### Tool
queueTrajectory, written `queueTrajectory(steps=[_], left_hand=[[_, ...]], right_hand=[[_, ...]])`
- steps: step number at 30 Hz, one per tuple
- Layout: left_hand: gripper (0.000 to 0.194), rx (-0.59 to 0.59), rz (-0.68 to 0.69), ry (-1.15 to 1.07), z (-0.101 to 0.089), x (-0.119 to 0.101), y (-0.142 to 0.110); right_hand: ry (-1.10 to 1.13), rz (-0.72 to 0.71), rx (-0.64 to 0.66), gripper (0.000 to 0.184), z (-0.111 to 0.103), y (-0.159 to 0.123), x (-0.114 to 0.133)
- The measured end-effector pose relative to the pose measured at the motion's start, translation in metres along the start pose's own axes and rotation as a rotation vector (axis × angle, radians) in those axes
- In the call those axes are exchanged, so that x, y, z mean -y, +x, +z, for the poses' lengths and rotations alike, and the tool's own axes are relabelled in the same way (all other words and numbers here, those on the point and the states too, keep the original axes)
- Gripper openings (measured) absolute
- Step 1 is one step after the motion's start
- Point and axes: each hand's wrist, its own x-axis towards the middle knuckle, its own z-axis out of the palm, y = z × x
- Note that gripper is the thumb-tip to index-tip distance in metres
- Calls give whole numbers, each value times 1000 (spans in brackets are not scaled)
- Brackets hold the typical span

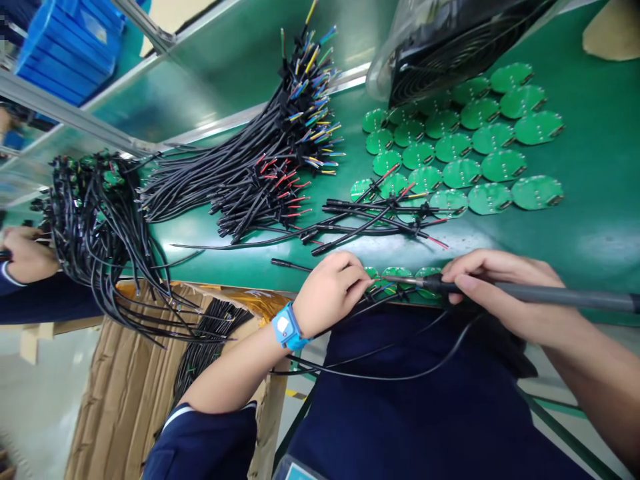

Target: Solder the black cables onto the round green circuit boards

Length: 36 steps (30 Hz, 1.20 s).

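Observation:
My right hand (pixel 490 283) grips a soldering iron (pixel 540 293), its thin tip pointing left. The tip reaches a row of small green circuit boards (pixel 397 272) along the bench's near edge. My left hand (pixel 337 287), with a blue wrist strap (pixel 289 327), is pinched shut beside the leftmost of these boards, close to the iron's tip. What its fingertips hold is too small to make out. Black cables (pixel 387 300) run across and below the boards, partly behind my left hand. Just beyond, short black cables with red wire ends (pixel 370 223) lie crossed in a loose pile.
Rows of round green boards (pixel 493 138) cover the bench's right part, before a black fan (pixel 450 53). Bundled black cables (pixel 240 153) with bared coloured ends lie behind. At left, another person's hand (pixel 30 253) is near hanging cables (pixel 100 220). A cardboard box (pixel 115 380) stands below.

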Motion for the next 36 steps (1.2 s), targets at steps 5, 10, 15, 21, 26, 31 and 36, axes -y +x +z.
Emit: queueTrajectory(steps=[5,10,15,21,26,31,36], left_hand=[[14,6,-80,-36,-2,-4,3],[13,-5,-137,-66,-1,-7,3],[13,-15,-170,-79,0,-10,4],[12,27,-198,-54,-3,-11,6],[13,66,-196,-10,-5,-12,8],[15,133,-175,54,-12,-15,11],[17,-25,-93,153,-26,-18,43]], right_hand=[[-97,0,5,25,0,1,4],[-93,-2,12,27,-1,1,8],[-86,-2,13,26,-1,1,8],[270,40,-91,17,-3,-8,-4],[477,-134,-374,10,-11,-21,-14],[611,-201,-564,15,-11,-21,-17],[769,-161,-550,16,-7,-15,-17]])
